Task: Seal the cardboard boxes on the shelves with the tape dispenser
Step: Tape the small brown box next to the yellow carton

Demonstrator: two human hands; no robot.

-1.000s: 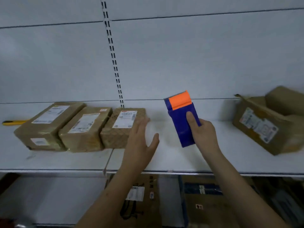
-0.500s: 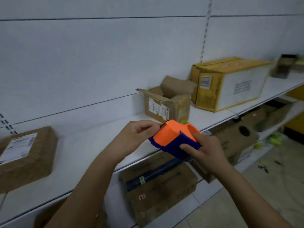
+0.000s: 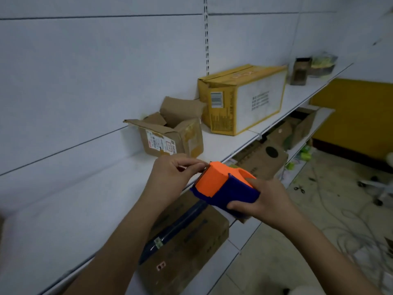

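Your right hand [image 3: 262,204] grasps the orange-and-blue tape dispenser [image 3: 223,188]; your left hand [image 3: 172,177] pinches at its front edge, before an open cardboard box [image 3: 170,137].

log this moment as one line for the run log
phase: preparing tape | right hand: grips tape dispenser | left hand: pinches at its front edge | open brown box: unsealed on shelf

— Right hand [image 3: 262,201]?
— Fingers wrapped round the dispenser [image 3: 225,188], forearm reaching in from bottom right.
— Left hand [image 3: 170,177]?
— Fingertips pinching at the dispenser's front edge, wrist bent.
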